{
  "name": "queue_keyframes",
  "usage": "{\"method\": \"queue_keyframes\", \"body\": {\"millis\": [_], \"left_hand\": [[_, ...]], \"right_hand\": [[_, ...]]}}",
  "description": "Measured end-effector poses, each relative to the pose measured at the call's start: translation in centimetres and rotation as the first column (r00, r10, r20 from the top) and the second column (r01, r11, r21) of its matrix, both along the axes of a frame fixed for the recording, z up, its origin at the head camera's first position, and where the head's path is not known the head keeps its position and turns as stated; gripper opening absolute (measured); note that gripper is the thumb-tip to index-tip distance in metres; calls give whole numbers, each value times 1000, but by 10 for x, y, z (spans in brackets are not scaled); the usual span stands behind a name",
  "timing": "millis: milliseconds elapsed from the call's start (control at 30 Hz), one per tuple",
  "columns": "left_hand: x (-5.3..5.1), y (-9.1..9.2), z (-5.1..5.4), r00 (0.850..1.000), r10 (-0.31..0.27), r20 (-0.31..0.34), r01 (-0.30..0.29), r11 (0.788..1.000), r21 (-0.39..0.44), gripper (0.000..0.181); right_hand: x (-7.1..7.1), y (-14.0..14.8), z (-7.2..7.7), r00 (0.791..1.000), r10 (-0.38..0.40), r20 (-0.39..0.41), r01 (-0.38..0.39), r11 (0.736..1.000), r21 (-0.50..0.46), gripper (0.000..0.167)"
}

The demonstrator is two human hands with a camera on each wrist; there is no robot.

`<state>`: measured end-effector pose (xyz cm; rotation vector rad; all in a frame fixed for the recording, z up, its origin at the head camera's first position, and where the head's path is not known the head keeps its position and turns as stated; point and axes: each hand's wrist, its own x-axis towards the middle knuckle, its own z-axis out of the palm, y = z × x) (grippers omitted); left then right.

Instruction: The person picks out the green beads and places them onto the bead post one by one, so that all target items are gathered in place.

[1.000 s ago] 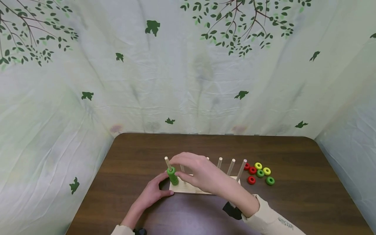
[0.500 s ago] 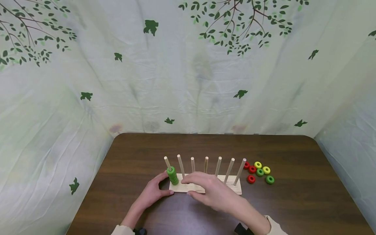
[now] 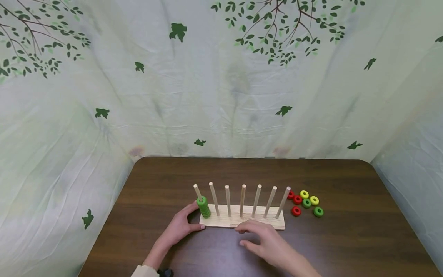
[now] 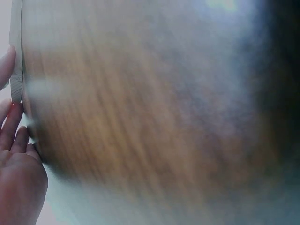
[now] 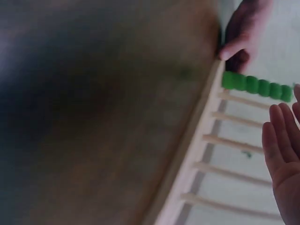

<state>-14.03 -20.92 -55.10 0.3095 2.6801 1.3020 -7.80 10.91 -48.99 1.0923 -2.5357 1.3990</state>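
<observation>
A wooden peg board (image 3: 225, 221) with a row of upright pegs stands on the table. Its leftmost peg bears a stack of several green rings (image 3: 203, 207); the other pegs are bare. My left hand (image 3: 181, 224) holds the board's left end, thumb at the front corner and fingers towards the back. In the left wrist view, thumb and fingers touch the board's end (image 4: 16, 70). My right hand (image 3: 264, 240) hovers before the board's front edge, fingers loosely bent and holding nothing. The right wrist view shows the green stack (image 5: 257, 86) beyond the right hand (image 5: 286, 154).
Right of the board lie loose rings on the brown table (image 3: 166, 177): red rings (image 3: 296, 211), yellow rings (image 3: 314, 200) and green rings (image 3: 318, 211). A leaf-patterned cloth (image 3: 225, 96) hangs behind the table and at both sides.
My right hand has moved away from the green stack, rightward and towards me, to the front of the board. My left hand has stayed at the board's left end.
</observation>
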Motion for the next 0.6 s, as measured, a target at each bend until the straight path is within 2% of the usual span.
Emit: {"method": "queue_keyframes", "body": {"millis": [167, 367, 433, 533, 600], "left_hand": [[1, 0, 1, 1000, 0, -13, 0, 1000, 9, 71], [1, 0, 0, 999, -12, -45, 12, 1000, 0, 70], [1, 0, 0, 999, -9, -36, 9, 1000, 2, 71], [1, 0, 0, 1000, 0, -19, 0, 1000, 15, 72], [1, 0, 0, 1000, 3, -7, -3, 1000, 15, 73]], "right_hand": [[7, 16, -18, 991, -68, 113, 71, 997, -30, 40], [15, 32, -35, 980, -152, 132, 160, 986, -53, 36], [17, 36, -39, 974, -172, 145, 183, 981, -70, 35], [20, 42, -42, 958, -221, 184, 239, 968, -80, 33], [21, 46, -43, 935, -270, 230, 295, 952, -79, 33]]}}
